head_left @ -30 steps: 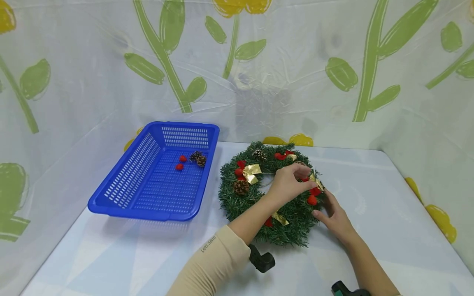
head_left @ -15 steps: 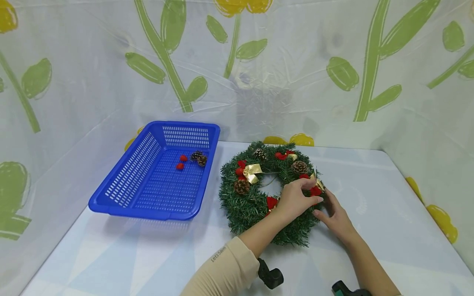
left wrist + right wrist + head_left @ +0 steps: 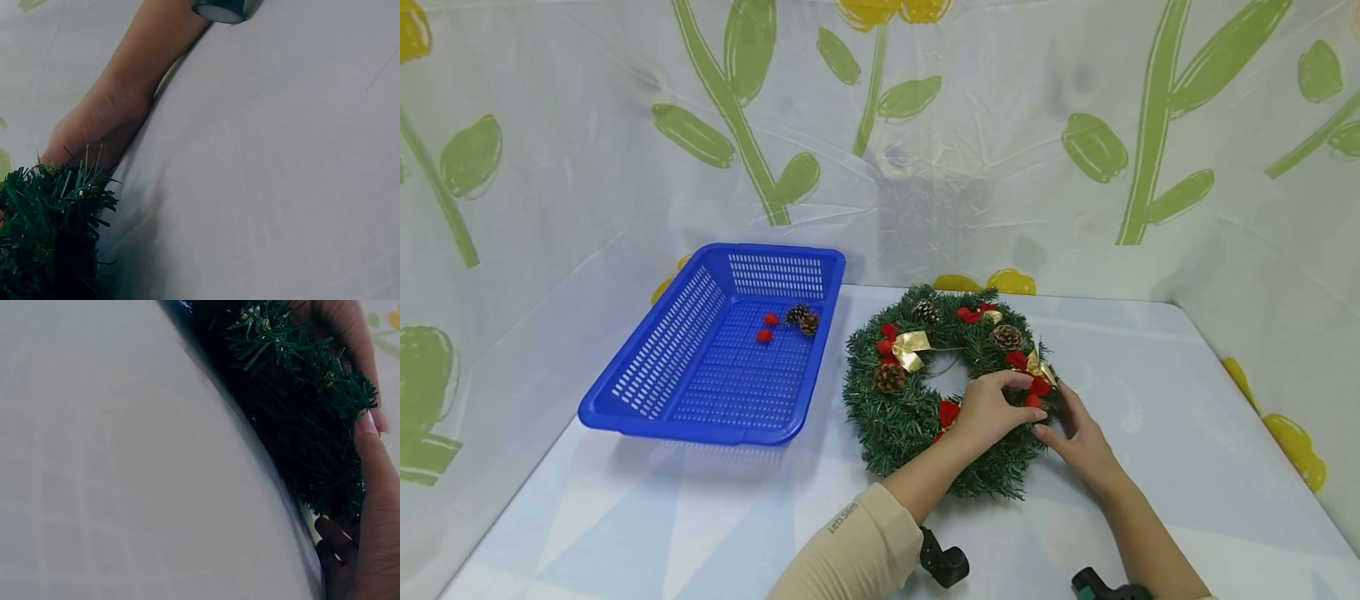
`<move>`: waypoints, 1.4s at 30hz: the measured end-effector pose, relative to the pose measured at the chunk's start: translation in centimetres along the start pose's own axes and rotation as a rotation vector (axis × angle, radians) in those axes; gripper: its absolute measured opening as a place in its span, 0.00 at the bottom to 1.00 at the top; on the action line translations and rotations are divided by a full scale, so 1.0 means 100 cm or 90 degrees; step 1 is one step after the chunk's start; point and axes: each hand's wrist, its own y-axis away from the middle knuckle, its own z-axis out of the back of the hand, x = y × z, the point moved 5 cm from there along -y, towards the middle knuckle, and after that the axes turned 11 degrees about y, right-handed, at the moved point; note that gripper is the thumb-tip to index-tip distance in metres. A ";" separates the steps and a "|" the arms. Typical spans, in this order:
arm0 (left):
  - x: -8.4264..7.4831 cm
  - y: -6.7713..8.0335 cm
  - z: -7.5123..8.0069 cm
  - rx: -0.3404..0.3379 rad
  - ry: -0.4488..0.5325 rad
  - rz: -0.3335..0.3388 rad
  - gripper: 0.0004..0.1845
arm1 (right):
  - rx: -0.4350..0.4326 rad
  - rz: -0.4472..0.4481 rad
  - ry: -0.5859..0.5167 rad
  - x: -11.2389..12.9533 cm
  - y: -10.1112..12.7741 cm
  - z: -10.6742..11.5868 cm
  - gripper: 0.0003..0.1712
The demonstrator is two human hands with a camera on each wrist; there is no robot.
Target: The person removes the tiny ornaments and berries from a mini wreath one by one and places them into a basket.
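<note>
A green wreath [image 3: 895, 421] lies on the table, decorated with red berries, gold bows and pine cones. My left hand [image 3: 988, 412] reaches over its right side, index finger and thumb around a red berry [image 3: 1033, 402] below a gold bow [image 3: 1039, 367]. My right hand [image 3: 1082, 442] grips the wreath's outer right edge. In the right wrist view its thumb [image 3: 375, 456] lies against the greenery and other fingers reach underneath. The left wrist view shows the wreath's needles [image 3: 50, 219] beside the right hand [image 3: 100, 125]; the left fingers are out of sight there.
A blue plastic basket [image 3: 598, 408] stands left of the wreath. Inside it lie two red berries [image 3: 765, 335] and two pine cones [image 3: 808, 324]. A flower-printed curtain [image 3: 970, 150] closes off the back and sides of the white table [image 3: 1150, 392].
My left hand has moved down toward the front along the wreath's right side, from beside the gold bow to the red berry, uncovering a pine cone. The right hand has stayed in place.
</note>
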 end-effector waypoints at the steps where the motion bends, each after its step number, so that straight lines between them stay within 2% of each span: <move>1: 0.000 0.000 0.000 -0.001 0.001 -0.001 0.22 | 0.001 0.000 0.000 0.000 0.000 0.000 0.48; 10: 0.001 0.001 0.000 -0.002 -0.009 -0.002 0.20 | 0.008 -0.014 -0.002 -0.003 -0.001 0.000 0.48; 20: 0.002 0.001 -0.003 0.053 -0.077 -0.009 0.17 | 0.019 -0.021 -0.006 0.000 -0.001 0.001 0.49; 32: 0.005 0.000 -0.003 0.031 -0.048 0.011 0.13 | 0.019 -0.017 -0.008 0.000 -0.001 0.001 0.48; 42: 0.008 0.001 0.000 -0.002 0.050 0.018 0.14 | 0.017 -0.025 0.008 -0.003 -0.003 0.000 0.49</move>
